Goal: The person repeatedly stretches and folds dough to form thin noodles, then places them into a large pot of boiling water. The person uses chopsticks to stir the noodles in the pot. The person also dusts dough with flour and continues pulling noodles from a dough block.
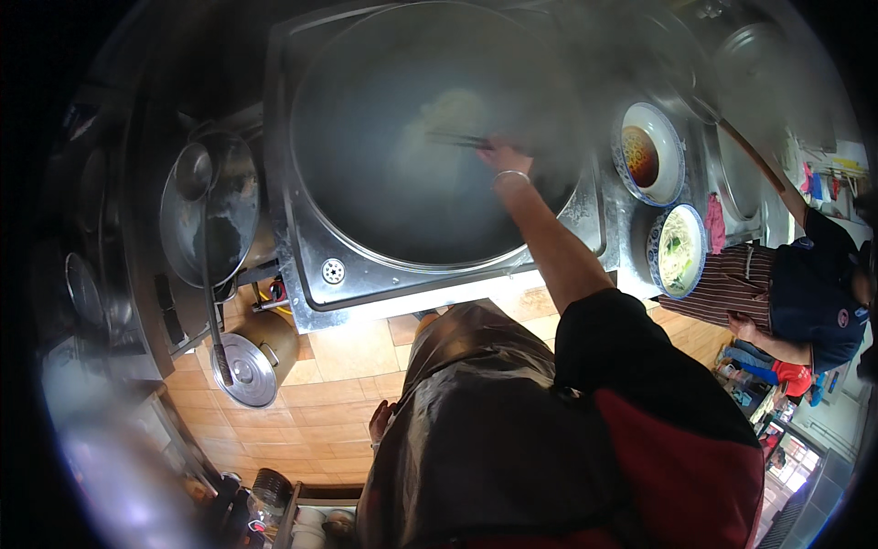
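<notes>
While the right hand [506, 157] grips chopsticks [457, 140] over the pot [395, 260], the left hand [380, 423] hangs clear, its grip indeterminable; two bowls [671, 151] stand right of the pot.

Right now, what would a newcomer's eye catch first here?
The huge round pan at top centre, its inside greyed by steam with a blurred pale mass near the middle. Next, the right hand reaching over it with dark chopsticks. Then two blue-patterned bowls to its right: the farther one holding brown liquid, the nearer one pale strands and greens.
</notes>
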{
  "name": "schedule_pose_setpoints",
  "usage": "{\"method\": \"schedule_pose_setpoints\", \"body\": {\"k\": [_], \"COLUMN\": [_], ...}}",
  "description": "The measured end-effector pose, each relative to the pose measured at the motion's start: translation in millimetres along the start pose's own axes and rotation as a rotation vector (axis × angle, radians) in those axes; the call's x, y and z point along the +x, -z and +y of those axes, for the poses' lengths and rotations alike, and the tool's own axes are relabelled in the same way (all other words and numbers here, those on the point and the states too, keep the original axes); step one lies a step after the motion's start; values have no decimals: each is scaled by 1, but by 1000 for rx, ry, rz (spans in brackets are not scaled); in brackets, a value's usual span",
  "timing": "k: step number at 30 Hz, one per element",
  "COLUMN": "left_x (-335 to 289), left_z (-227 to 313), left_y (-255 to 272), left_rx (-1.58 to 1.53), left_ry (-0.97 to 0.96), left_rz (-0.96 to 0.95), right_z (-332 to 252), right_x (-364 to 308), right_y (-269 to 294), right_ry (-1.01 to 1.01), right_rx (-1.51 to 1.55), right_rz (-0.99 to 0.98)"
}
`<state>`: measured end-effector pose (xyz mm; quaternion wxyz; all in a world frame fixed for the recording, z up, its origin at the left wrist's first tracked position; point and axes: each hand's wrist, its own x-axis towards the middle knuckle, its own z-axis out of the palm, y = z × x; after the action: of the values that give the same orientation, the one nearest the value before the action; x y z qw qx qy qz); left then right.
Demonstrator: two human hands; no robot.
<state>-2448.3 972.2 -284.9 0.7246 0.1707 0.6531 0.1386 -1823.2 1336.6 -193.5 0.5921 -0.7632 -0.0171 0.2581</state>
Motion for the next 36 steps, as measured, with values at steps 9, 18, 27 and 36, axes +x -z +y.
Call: {"method": "schedule_pose_setpoints", "body": {"k": [9, 18, 27, 36], "left_x": [-5, -1, -1, 2], "left_z": [14, 53, 19, 35], "left_y": [-9, -22, -14, -11], "left_rx": [-140, -254, 385, 813], "left_ry": [-38, 57, -232, -310], "left_rz": [27, 126, 3, -58], "right_z": [-38, -57, -49, 9], "right_x": [-105, -89, -42, -13], "right_y": [7, 50, 87, 21], "right_ry": [96, 1105, 860, 68], "right_rx": [51, -565, -485, 158], "right_rz": [-676, -676, -173, 8]}}
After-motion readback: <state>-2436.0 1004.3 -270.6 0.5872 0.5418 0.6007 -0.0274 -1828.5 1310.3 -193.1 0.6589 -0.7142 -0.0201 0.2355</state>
